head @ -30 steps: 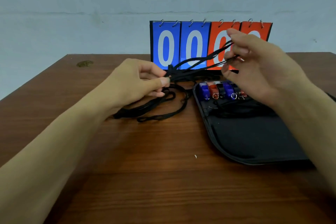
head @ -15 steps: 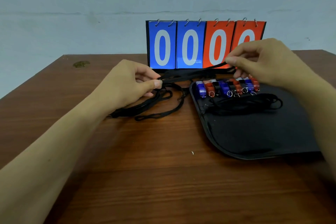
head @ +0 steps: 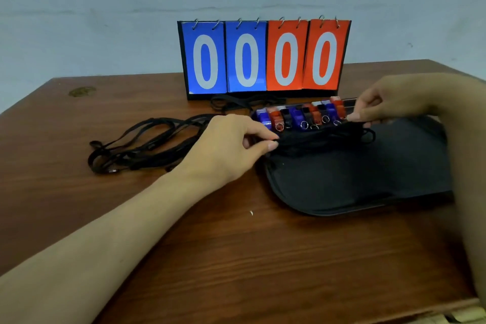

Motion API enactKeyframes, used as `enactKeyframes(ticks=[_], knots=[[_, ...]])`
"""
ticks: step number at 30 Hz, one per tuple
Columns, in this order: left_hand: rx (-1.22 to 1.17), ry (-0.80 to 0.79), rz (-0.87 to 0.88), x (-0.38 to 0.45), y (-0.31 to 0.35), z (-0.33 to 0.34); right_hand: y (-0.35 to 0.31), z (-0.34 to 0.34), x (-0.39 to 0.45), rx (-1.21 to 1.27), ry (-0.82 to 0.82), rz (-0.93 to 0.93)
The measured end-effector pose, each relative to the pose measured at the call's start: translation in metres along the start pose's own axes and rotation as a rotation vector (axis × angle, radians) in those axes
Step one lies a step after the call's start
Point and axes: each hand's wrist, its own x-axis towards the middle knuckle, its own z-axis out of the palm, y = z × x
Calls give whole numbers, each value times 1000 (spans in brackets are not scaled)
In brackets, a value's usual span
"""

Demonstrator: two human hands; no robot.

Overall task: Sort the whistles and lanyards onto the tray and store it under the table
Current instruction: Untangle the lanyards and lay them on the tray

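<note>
The wooden table (head: 184, 258) fills the lower view, and at its 12 o'clock edge stands a flip scoreboard (head: 264, 59) showing four zeros, two blue cards and two orange. The black tray (head: 328, 205) lies at 3 o'clock on the table, with a row of whistles (head: 299, 116) in blue, red and black lined along its far rim, small metal rings showing at their near ends. A loose heap of black lanyards (head: 142, 144) sprawls on the bare wood at 9 o'clock from the tray, and a few more loops lie just before the scoreboard's base. The left forearm runs in from 7 o'clock, and the left hand (head: 228, 150) rests low at the tray's left rim, thumb and forefinger pinching one end of a folded lanyard bundle (head: 323, 135) that lies across the tray just in front of the whistles. The right arm enters from 3 o'clock; the right hand (head: 381, 102), palm down with fingers curled, pinches the bundle's other end near the rightmost whistles, though dark cord against dark tray makes the exact contact hard to see.
</note>
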Motion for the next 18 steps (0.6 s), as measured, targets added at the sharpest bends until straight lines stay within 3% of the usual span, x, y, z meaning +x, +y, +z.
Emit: enactKeyframes(ticks=[14,18], knots=[[44,52,50,2,-10,2,2,3,8,-92,7,113],[77,68,54,4,-11,-8,-8,5,10,-179,92,39]])
